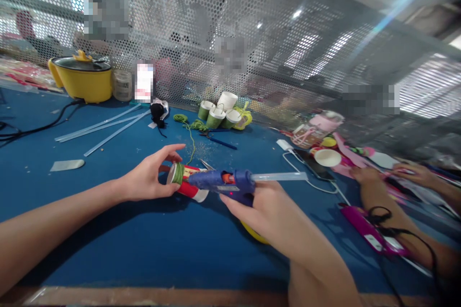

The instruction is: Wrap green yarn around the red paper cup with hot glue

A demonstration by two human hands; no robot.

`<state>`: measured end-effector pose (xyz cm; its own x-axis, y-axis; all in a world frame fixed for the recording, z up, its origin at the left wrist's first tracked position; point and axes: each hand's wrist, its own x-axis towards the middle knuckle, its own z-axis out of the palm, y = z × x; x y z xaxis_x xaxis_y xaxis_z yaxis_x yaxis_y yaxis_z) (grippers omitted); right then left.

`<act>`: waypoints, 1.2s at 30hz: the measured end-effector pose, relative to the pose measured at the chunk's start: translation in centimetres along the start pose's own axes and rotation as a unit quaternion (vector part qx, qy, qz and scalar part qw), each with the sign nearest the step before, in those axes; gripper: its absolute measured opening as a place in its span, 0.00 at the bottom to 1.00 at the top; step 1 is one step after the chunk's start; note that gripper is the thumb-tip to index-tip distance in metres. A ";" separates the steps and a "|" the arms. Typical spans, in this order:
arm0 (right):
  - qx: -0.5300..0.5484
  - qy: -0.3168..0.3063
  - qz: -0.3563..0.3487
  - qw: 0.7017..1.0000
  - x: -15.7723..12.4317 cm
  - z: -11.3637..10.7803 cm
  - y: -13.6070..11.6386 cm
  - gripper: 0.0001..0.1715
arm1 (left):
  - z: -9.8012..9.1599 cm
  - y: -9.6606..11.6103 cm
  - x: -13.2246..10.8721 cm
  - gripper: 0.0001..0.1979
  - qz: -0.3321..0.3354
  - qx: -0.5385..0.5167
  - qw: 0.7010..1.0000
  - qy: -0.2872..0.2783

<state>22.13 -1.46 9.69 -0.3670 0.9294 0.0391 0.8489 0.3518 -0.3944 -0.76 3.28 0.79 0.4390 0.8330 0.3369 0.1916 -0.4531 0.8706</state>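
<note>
On its side in front of me lies a red and white paper cup [192, 190], with green yarn [177, 175] wound around its left end. My left hand [149, 175] grips that wound end between thumb and fingers. My right hand [272, 215] is wrapped around a blue hot glue gun [219, 183], its nozzle pointing left, close to the yarn. Whether the nozzle touches the yarn I cannot tell. A clear glue stick [283, 177] sticks out of the gun's back. A yarn strand runs from the cup back to a loose green pile [198, 125].
Several green-wrapped cups [216, 117] stand at the back, near blue-handled pliers [221, 142]. Glue sticks [103, 124] and a yellow electric pot [84, 81] are at left. On the right are a phone [313, 164], a purple power strip [370, 230] and a co-worker's hands [367, 175].
</note>
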 end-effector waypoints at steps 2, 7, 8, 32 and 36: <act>-0.004 0.009 -0.004 1.000 0.0 0.0 0.0 0.15 | 0.0 0.0 0.0 0.35 -0.002 0.000 1.000 0.002; -0.010 0.003 0.001 1.000 -0.2 0.0 -0.1 0.15 | 0.1 0.0 0.0 0.36 -0.001 -0.006 1.000 0.006; -0.010 0.005 0.003 1.000 -0.3 0.0 -0.2 0.15 | 0.1 0.0 0.0 0.35 -0.001 -0.006 1.000 0.005; 0.002 0.029 -0.008 1.000 0.4 -0.1 0.1 0.13 | 0.0 -0.2 -0.3 0.36 0.058 0.043 0.997 -0.007; 0.010 0.039 -0.020 0.999 0.5 -0.1 0.1 0.10 | 0.0 -0.2 -0.4 0.36 0.068 0.053 0.996 -0.011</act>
<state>22.05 -0.98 9.73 -0.3699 0.9205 0.1256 0.8261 0.3877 -0.4089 -0.97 3.09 0.46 0.4868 0.7547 0.4398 0.2209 -0.5935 0.7739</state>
